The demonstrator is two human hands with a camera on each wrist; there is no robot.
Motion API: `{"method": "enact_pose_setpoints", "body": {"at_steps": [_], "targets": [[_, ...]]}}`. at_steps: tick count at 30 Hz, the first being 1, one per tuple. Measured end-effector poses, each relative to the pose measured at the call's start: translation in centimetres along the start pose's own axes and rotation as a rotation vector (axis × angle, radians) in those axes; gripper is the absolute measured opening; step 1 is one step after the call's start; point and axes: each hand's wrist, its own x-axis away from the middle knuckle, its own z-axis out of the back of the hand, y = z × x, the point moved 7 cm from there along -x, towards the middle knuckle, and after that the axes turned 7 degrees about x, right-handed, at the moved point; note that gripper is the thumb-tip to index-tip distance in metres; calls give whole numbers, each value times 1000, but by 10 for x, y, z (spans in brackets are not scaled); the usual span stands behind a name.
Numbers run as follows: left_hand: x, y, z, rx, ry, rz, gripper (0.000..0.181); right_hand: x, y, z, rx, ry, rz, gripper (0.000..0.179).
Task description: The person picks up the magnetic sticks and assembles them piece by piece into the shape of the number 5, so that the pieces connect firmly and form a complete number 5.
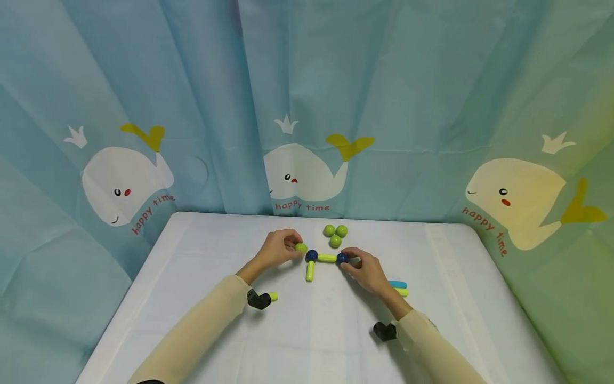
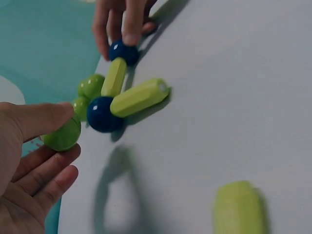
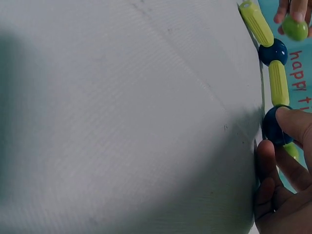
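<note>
My left hand pinches a green ball between thumb and fingers, just left of a dark blue ball. Two yellow-green rods join that blue ball: one rod runs right, the other rod points toward me. At the far end of the right-running rod is a second dark blue ball. My right hand grips this second ball with thumb and fingertips. In the left wrist view, the joined pieces form a corner near the white tabletop.
Three loose green balls sit together behind the joined pieces. A yellow-green rod lies near my left wrist. Partly behind my right wrist are a blue rod and another yellow-green rod. A whale-print curtain hangs along the table's back edge.
</note>
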Motion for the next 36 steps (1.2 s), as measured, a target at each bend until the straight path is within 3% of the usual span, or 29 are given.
{"method": "enact_pose_setpoints", "body": {"at_steps": [8, 16, 28, 36], "targets": [[31, 10, -14, 1, -45, -72, 24, -3, -1, 1, 5, -5, 19, 39], [53, 6, -37, -38, -87, -108, 26, -4, -2, 3, 2, -13, 36, 39], [65, 6, -52, -87, -68, -181, 28, -7, 3, 5, 33, -5, 12, 38], [68, 8, -54, -122, -73, -168, 27, -7, 3, 5, 35, -15, -5, 39]]}}
